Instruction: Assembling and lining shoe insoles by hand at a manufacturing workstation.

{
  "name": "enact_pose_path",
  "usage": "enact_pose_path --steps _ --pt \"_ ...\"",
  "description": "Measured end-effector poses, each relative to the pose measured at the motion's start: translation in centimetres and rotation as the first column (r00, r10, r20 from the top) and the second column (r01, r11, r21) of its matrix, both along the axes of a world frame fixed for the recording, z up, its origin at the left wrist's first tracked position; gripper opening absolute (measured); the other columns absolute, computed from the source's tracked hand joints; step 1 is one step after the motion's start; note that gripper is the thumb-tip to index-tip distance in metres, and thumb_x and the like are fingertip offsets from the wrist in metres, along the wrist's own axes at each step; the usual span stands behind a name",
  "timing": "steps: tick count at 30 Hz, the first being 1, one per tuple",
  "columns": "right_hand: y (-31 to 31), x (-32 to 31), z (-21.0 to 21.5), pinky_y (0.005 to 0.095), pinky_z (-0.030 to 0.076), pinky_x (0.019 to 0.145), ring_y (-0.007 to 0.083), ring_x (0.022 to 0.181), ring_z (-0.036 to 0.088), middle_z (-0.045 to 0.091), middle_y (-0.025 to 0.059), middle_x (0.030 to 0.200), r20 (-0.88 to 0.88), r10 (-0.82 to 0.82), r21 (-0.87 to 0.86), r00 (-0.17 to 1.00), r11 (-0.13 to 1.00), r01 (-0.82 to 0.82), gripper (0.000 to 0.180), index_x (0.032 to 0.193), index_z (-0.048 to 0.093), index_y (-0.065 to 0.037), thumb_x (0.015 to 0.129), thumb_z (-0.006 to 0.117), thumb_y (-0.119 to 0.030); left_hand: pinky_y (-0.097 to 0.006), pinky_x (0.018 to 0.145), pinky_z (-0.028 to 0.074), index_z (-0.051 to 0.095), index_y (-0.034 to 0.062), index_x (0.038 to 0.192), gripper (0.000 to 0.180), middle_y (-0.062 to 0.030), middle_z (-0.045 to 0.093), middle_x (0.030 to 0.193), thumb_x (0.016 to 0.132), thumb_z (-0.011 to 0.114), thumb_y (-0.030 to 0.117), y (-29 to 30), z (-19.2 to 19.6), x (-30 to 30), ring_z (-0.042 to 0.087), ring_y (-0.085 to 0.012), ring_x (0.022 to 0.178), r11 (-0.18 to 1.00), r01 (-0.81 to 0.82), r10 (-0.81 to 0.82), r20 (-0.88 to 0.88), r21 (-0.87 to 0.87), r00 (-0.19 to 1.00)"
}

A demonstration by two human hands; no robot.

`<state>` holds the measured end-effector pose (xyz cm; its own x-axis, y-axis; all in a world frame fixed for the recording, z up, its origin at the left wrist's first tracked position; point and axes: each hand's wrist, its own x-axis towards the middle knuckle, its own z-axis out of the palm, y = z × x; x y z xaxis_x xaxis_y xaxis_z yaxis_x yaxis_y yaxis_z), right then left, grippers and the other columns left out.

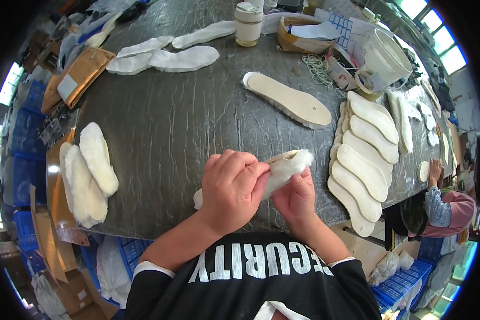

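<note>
Head view: fleecy insoles (88, 173) lie stacked at the desk's (170, 122) left edge. Left hand (232, 186) and right hand (295, 198), fingers clamped on one fleecy insole (285, 166) above the near edge, should press evenly. Farther right, overlapped tan insoles (362, 162) crowd in.

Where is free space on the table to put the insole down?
Bare table lies between the fleece pile, the single sole and the hands holding the insole. The right edge is crowded with a sole row; the far edge holds cut pieces and a jar.
</note>
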<state>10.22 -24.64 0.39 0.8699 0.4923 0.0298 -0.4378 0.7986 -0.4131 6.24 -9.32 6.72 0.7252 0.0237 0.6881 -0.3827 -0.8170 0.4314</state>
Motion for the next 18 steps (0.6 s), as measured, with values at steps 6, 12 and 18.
enact_pose_path --steps 6,12,18 --pt "0.2 -0.2 0.0 0.0425 0.047 0.1 0.0256 0.114 0.059 0.061 0.0095 0.118 -0.028 -0.009 -0.062 1.0 0.998 0.007 0.032 0.116 0.05 -0.012 0.089 0.064 0.0 -0.036 0.068 0.04 0.061 0.0076 0.085 0.02 -0.0034 0.061 0.085 0.071 0.073 0.001 -0.1 -0.4 0.4 0.058 -0.0226 0.074 0.998 -0.009 0.007 -0.037 -0.064 0.999" --pt "0.6 -0.5 -0.3 0.0409 0.047 0.1 0.0229 0.11 0.059 0.061 0.0083 0.116 -0.091 -0.169 -0.126 0.981 0.979 0.157 0.032 0.116 0.051 -0.012 0.09 0.062 0.002 -0.04 0.079 0.039 0.055 0.0078 0.089 0.019 -0.0057 0.061 0.096 0.076 0.067 0.002 -1.2 -1.8 -0.2 0.059 -0.0252 0.084 0.998 0.051 -0.05 -0.021 0.047 0.999" --pt "0.2 -0.5 -0.2 0.0413 0.047 0.1 0.0227 0.111 0.059 0.06 0.0078 0.116 -0.094 -0.088 -0.089 0.992 0.993 0.079 0.035 0.119 0.05 -0.011 0.09 0.061 0.004 -0.038 0.077 0.042 0.053 0.0062 0.09 0.015 -0.0086 0.06 0.099 0.083 0.065 0.001 -0.5 -1.8 0.1 0.057 -0.0272 0.086 0.998 0.032 -0.032 -0.001 -0.053 0.999"
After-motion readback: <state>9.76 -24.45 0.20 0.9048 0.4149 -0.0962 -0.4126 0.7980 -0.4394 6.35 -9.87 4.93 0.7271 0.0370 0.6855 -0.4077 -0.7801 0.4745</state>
